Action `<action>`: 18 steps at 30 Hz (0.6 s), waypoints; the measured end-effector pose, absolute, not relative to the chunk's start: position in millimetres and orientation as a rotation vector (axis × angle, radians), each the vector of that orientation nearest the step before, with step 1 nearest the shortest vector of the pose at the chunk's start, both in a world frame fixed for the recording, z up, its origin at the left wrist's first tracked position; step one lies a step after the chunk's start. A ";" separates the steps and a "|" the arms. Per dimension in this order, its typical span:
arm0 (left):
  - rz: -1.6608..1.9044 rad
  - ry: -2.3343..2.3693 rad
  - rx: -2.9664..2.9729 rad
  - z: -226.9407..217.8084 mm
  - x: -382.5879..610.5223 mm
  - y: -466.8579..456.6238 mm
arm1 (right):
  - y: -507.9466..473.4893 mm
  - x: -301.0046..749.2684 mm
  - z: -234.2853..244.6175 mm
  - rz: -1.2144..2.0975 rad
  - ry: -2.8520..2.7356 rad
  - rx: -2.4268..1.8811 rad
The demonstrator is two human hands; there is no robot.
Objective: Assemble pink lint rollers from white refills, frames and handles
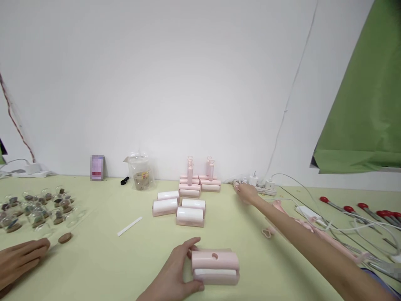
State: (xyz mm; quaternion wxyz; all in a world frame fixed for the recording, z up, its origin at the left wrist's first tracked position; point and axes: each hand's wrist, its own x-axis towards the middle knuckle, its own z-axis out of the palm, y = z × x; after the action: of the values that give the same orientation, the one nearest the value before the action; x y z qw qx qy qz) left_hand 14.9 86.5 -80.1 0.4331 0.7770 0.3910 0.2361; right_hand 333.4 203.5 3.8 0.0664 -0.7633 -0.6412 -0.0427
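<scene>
My left hand [175, 271] grips the left end of a pink lint roller head [215, 261], thumb in front and fingers behind. The head lies on the table, with a hole in its pink cover and a white roll below. Far forward to the right, my right hand [246, 193] reaches beside the power strip [266, 191]. Its fingers are closed around something small that I cannot make out. Lint rollers with upright handles [190, 174] stand against the wall. Several heads with white rolls [189, 215] lie between them and my left hand.
Pink handles [341, 246] lie under and beside my right arm among white cables [372, 228]. Red-tipped tools [349, 209] are at the right. At the left are another person's hand [25, 259], glass domes [37, 215] and a white strip [129, 226]. A bagged tub [140, 173] stands behind.
</scene>
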 end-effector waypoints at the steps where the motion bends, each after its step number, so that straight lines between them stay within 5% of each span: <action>1: 0.583 0.979 1.928 -80.0 15.0 85.9 | 206.9 338.8 -1.2 -0.127 -1.910 -2.362; 18: 0.575 0.768 2.215 -72.0 15.5 82.4 | 194.0 335.2 -16.0 0.121 -2.059 -2.401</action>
State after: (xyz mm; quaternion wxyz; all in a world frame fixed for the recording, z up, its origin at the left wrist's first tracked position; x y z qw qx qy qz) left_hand 15.5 82.4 -72.0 0.3558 0.8576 0.2973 0.2226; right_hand 335.2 194.0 -16.0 -0.0122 -0.7585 -0.6505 0.0383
